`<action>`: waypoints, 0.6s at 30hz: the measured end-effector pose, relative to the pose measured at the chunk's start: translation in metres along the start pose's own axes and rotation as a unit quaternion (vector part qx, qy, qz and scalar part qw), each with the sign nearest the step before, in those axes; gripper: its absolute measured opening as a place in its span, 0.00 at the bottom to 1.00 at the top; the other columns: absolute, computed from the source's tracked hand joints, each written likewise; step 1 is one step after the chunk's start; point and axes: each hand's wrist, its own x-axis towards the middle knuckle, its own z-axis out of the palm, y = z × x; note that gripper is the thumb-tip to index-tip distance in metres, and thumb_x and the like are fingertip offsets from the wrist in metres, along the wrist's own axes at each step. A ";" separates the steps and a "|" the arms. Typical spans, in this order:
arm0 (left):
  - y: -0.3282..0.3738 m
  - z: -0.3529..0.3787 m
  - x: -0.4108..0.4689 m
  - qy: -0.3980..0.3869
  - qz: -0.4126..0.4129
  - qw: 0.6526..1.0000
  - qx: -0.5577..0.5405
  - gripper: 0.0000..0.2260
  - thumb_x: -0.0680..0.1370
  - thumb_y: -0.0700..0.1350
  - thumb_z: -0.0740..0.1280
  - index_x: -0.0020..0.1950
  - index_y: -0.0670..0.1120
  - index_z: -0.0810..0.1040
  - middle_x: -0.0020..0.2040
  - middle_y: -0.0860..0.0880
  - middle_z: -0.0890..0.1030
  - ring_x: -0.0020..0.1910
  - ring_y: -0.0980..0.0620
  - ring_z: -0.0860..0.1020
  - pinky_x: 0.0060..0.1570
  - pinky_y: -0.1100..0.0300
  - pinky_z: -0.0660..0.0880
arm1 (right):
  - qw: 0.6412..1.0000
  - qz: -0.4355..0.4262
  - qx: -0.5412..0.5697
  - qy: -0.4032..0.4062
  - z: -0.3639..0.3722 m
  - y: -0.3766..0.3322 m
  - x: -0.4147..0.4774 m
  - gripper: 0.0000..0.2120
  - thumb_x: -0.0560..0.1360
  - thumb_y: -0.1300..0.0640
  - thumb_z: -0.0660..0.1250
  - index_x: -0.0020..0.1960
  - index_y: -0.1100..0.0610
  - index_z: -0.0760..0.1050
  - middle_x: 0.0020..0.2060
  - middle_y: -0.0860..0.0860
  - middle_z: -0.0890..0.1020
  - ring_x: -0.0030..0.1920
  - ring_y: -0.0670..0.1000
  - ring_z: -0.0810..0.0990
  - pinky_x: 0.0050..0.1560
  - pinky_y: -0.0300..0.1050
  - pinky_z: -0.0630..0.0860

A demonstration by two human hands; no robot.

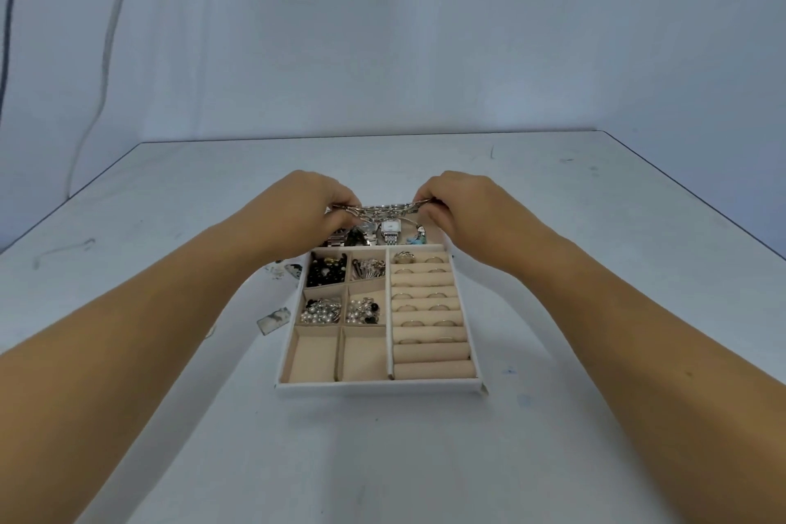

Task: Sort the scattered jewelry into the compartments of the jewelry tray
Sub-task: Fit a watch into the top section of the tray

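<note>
Both hands work: left hand [314, 200] and right hand [459, 200] each pinch one end of a metal chain [385, 208], stretched over the far section of the tray [383, 387]. Nearer than the grip, four compartments and the ring rolls [425, 313] are stocked. Loose pieces [274, 318] lie left of the grip, outside the tray; task judged mostly done.

silver chain [385, 208] stretched level over the far compartment of the beige-lined tray [378, 388].
</note>
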 end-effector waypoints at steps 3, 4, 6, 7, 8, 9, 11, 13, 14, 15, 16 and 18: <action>-0.003 0.005 -0.002 0.013 0.021 0.999 0.033 0.08 0.77 0.48 0.66 0.52 0.49 0.83 0.45 0.50 0.81 0.48 0.50 0.75 0.48 0.54 0.72 | 1.000 -0.004 -0.019 -0.002 0.006 -0.002 -0.001 0.09 0.79 0.55 0.60 0.54 0.56 0.77 0.47 0.51 0.80 0.48 0.51 0.77 0.49 0.45 0.72; -0.004 0.006 -0.003 0.020 0.027 0.998 0.043 0.09 0.77 0.49 0.66 0.53 0.49 0.83 0.46 0.50 0.80 0.49 0.49 0.75 0.49 0.52 0.72 | 1.000 -0.008 -0.027 -0.001 0.007 -0.002 -0.001 0.09 0.79 0.56 0.60 0.54 0.56 0.77 0.47 0.51 0.81 0.48 0.51 0.77 0.50 0.47 0.72; -0.005 0.010 -0.004 0.028 0.035 0.997 0.067 0.10 0.77 0.49 0.67 0.54 0.48 0.83 0.48 0.49 0.80 0.51 0.48 0.73 0.51 0.50 0.71 | 0.999 -0.016 -0.050 0.002 0.010 -0.002 -0.002 0.09 0.79 0.55 0.60 0.54 0.55 0.77 0.46 0.50 0.81 0.48 0.52 0.76 0.50 0.49 0.72; -0.006 0.011 -0.005 0.031 0.040 0.995 0.081 0.10 0.76 0.50 0.67 0.54 0.48 0.83 0.48 0.48 0.80 0.51 0.48 0.72 0.51 0.49 0.71 | 0.998 -0.017 -0.060 0.002 0.011 -0.002 -0.002 0.09 0.78 0.54 0.60 0.54 0.55 0.77 0.46 0.50 0.81 0.48 0.52 0.76 0.50 0.49 0.71; -0.008 0.012 -0.005 0.035 0.047 0.994 0.092 0.11 0.76 0.50 0.68 0.55 0.48 0.83 0.49 0.48 0.80 0.52 0.47 0.71 0.51 0.49 0.71 | 0.998 -0.016 -0.065 -0.001 0.012 -0.002 -0.003 0.09 0.78 0.54 0.60 0.54 0.54 0.78 0.46 0.49 0.82 0.48 0.52 0.75 0.50 0.49 0.70; -0.008 0.013 -0.006 0.039 0.055 0.993 0.100 0.11 0.75 0.50 0.68 0.55 0.49 0.83 0.49 0.48 0.80 0.53 0.47 0.71 0.51 0.50 0.71 | 0.998 -0.014 -0.066 -0.009 0.014 -0.002 -0.003 0.09 0.78 0.53 0.60 0.54 0.53 0.78 0.46 0.48 0.82 0.48 0.51 0.75 0.51 0.49 0.70; -0.009 0.014 -0.006 0.043 0.063 0.992 0.102 0.10 0.74 0.50 0.69 0.54 0.50 0.83 0.48 0.50 0.79 0.54 0.48 0.69 0.50 0.53 0.69 | 0.998 -0.005 -0.061 -0.032 0.015 -0.001 -0.003 0.10 0.78 0.52 0.60 0.54 0.51 0.78 0.46 0.46 0.82 0.50 0.50 0.73 0.53 0.49 0.68; -0.010 0.014 -0.006 0.035 0.059 0.993 0.101 0.10 0.74 0.51 0.70 0.54 0.51 0.83 0.48 0.52 0.78 0.55 0.49 0.68 0.50 0.55 0.67 | 0.997 0.005 -0.058 -0.056 0.015 0.001 -0.003 0.10 0.78 0.51 0.61 0.55 0.50 0.78 0.46 0.46 0.81 0.53 0.50 0.72 0.55 0.48 0.66; -0.010 0.013 -0.005 0.029 0.058 0.993 0.104 0.10 0.74 0.52 0.70 0.53 0.52 0.83 0.49 0.53 0.78 0.55 0.50 0.67 0.51 0.55 0.67 | 0.996 0.008 -0.055 -0.064 0.015 0.001 -0.003 0.10 0.78 0.51 0.61 0.55 0.49 0.78 0.46 0.46 0.81 0.54 0.50 0.71 0.55 0.48 0.65; -0.010 0.013 -0.003 0.023 0.058 0.992 0.108 0.10 0.74 0.53 0.69 0.53 0.53 0.83 0.48 0.54 0.77 0.55 0.50 0.66 0.52 0.56 0.67 | 0.996 0.009 -0.053 -0.068 0.014 0.002 -0.003 0.10 0.78 0.51 0.61 0.56 0.49 0.78 0.46 0.46 0.81 0.54 0.50 0.71 0.55 0.47 0.64; -0.010 0.012 -0.002 0.019 0.058 0.992 0.110 0.10 0.74 0.53 0.69 0.54 0.54 0.83 0.48 0.55 0.76 0.55 0.51 0.66 0.52 0.56 0.67 | 0.996 0.010 -0.052 -0.070 0.014 0.002 -0.003 0.10 0.78 0.50 0.61 0.56 0.49 0.78 0.47 0.46 0.81 0.55 0.50 0.71 0.55 0.47 0.64; -0.010 0.012 -0.001 0.012 0.059 0.992 0.109 0.10 0.74 0.54 0.69 0.54 0.55 0.82 0.46 0.56 0.74 0.55 0.52 0.65 0.52 0.56 0.67 | 0.996 0.009 -0.055 -0.071 0.013 0.002 -0.004 0.11 0.78 0.50 0.61 0.57 0.48 0.78 0.48 0.45 0.81 0.55 0.49 0.71 0.55 0.47 0.63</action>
